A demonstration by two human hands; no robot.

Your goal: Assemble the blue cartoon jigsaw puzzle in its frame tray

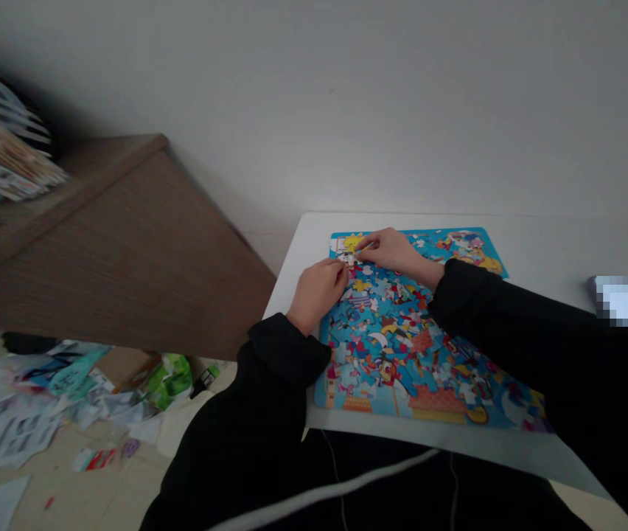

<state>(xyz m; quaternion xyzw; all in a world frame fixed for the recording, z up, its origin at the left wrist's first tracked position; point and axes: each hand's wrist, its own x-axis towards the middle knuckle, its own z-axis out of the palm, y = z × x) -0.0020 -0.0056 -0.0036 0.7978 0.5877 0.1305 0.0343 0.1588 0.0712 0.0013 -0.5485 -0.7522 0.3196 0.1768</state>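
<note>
Our left hand and right hand curl together at a small white jigsaw piece, any pinch hidden, near the upper-left corner of the bright blue puzzle board on the white desk.

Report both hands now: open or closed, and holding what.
Left hand: fingers curled down at the jigsaw puzzle; closed or holding a piece cannot be told.
Right hand: fingers reaching toward the left hand; holding anything cannot be told.
</note>
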